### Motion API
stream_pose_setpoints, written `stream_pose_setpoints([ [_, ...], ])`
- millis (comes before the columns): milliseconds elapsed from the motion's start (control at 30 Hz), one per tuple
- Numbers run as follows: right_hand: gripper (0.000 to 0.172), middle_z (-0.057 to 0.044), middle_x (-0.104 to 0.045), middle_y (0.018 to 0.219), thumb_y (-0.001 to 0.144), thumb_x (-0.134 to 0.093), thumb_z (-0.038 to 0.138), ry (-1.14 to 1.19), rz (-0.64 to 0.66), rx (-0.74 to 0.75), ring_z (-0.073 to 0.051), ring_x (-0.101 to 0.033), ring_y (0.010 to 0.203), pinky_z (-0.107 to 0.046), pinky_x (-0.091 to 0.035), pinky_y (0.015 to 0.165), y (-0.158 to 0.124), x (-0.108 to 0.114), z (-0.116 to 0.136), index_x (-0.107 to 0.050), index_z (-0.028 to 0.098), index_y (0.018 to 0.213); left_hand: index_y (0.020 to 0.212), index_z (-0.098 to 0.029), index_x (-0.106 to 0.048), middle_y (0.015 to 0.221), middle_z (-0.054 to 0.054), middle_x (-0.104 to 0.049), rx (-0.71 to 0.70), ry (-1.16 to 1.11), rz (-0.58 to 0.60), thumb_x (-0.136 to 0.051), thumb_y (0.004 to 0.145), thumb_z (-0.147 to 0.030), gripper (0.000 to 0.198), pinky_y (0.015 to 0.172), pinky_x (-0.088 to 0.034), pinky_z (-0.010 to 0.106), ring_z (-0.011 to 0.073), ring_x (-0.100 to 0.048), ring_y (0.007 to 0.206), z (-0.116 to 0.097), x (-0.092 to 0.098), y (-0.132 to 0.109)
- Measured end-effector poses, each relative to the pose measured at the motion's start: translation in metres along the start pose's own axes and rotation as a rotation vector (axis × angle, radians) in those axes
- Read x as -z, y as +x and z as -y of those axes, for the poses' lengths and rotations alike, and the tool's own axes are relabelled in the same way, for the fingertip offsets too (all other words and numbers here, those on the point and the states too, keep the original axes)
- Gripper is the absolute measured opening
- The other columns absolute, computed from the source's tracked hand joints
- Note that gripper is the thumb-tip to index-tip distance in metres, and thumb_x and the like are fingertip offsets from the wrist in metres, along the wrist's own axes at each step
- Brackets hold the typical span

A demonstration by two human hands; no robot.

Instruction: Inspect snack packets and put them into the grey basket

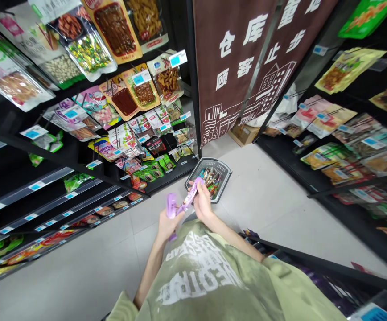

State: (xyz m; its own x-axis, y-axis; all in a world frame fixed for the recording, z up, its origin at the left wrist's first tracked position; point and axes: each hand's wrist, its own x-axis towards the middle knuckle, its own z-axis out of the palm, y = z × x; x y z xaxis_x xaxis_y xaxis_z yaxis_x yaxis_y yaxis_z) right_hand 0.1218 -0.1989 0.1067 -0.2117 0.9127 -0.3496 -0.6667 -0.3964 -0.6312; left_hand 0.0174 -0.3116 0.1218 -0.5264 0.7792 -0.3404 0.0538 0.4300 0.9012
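In front of my body, my left hand (167,224) is closed around several small purple snack packets (171,206), which stick out above and below the fingers. My right hand (201,200) pinches the upper end of a purple and white packet (190,197) that slants between both hands. Print on these packets is too small and blurred to read. Just beyond my right hand, a grey plastic shopping basket (227,170) sits on the floor, holding many small colourful packets (211,176). My right hand covers part of its near side.
Black shelves with hanging snack bags (115,31) rise on the left, and another rack of bagged snacks (340,116) stands on the right. A brown curtain (233,58) with white lettering hangs ahead, beside a cardboard box (244,133). Dark shelving (314,267) lies close at my right.
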Motion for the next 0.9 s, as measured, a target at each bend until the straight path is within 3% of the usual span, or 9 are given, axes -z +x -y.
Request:
stream_pose_setpoints([
  [133, 0.03, -0.006, -0.073, 0.111, 0.076, -0.076, 0.043, -0.038, 0.129, -0.013, -0.019, -0.069, 0.091, -0.03, -0.056, 0.075, -0.005, -0.001, -0.003, -0.067, 0.023, 0.097, 0.088, -0.015, -0.064, 0.042, -0.01, -0.049, -0.045, -0.278, -0.33, -0.082, 0.064, -0.039, 0.039, 0.037, -0.031, 0.017, 0.0067, -0.041, 0.036, -0.007, 0.018, 0.014],
  [200, 0.03, -0.006, -0.074, 0.109, 0.073, -0.079, 0.039, -0.058, 0.167, -0.037, -0.019, -0.069, 0.093, -0.031, -0.057, 0.078, -0.009, -0.001, -0.005, -0.069, 0.023, 0.096, 0.08, -0.015, -0.062, 0.042, -0.01, -0.048, -0.085, -0.344, -0.402, -0.083, 0.064, -0.037, 0.035, 0.038, -0.032, 0.017, 0.0061, -0.041, 0.036, -0.015, 0.026, 0.019],
  [333, 0.03, -0.006, -0.074, 0.109, 0.071, -0.082, 0.037, -0.047, 0.196, -0.049, -0.021, -0.07, 0.093, -0.033, -0.059, 0.08, -0.012, 0.0, -0.006, -0.071, 0.023, 0.096, 0.073, -0.016, -0.058, 0.042, -0.009, -0.048, -0.153, -0.381, -0.395, -0.082, 0.064, -0.034, 0.032, 0.04, -0.033, 0.017, 0.0057, -0.041, 0.037, -0.025, 0.032, 0.023],
  [567, 0.029, -0.007, -0.074, 0.112, 0.073, -0.08, 0.035, -0.064, 0.222, -0.02, -0.021, -0.072, 0.093, -0.033, -0.059, 0.081, -0.009, 0.0, 0.0, -0.072, 0.023, 0.099, 0.073, -0.016, -0.055, 0.042, -0.009, -0.049, -0.162, -0.417, -0.466, -0.082, 0.063, -0.032, 0.033, 0.039, -0.033, 0.017, 0.0062, -0.043, 0.036, -0.022, 0.022, 0.019],
  [767, 0.034, -0.006, -0.076, 0.101, 0.061, -0.088, 0.026, -0.109, 0.295, 0.016, -0.023, -0.071, 0.096, -0.037, -0.053, 0.096, -0.018, -0.001, -0.008, -0.074, 0.021, 0.092, 0.071, -0.016, -0.054, 0.043, -0.008, -0.05, -0.172, -0.376, -0.472, -0.081, 0.064, -0.036, 0.034, 0.038, -0.034, 0.017, 0.0068, -0.044, 0.036, -0.021, 0.025, 0.015],
  [900, 0.033, -0.009, -0.077, 0.093, 0.063, -0.087, 0.03, -0.152, 0.335, -0.026, -0.023, -0.071, 0.088, -0.035, -0.055, 0.088, -0.022, 0.001, -0.015, -0.076, 0.015, 0.09, 0.071, -0.017, -0.053, 0.042, -0.008, -0.05, -0.177, -0.374, -0.462, -0.081, 0.064, -0.035, 0.034, 0.038, -0.033, 0.017, 0.0066, -0.043, 0.035, -0.024, 0.022, 0.013],
])
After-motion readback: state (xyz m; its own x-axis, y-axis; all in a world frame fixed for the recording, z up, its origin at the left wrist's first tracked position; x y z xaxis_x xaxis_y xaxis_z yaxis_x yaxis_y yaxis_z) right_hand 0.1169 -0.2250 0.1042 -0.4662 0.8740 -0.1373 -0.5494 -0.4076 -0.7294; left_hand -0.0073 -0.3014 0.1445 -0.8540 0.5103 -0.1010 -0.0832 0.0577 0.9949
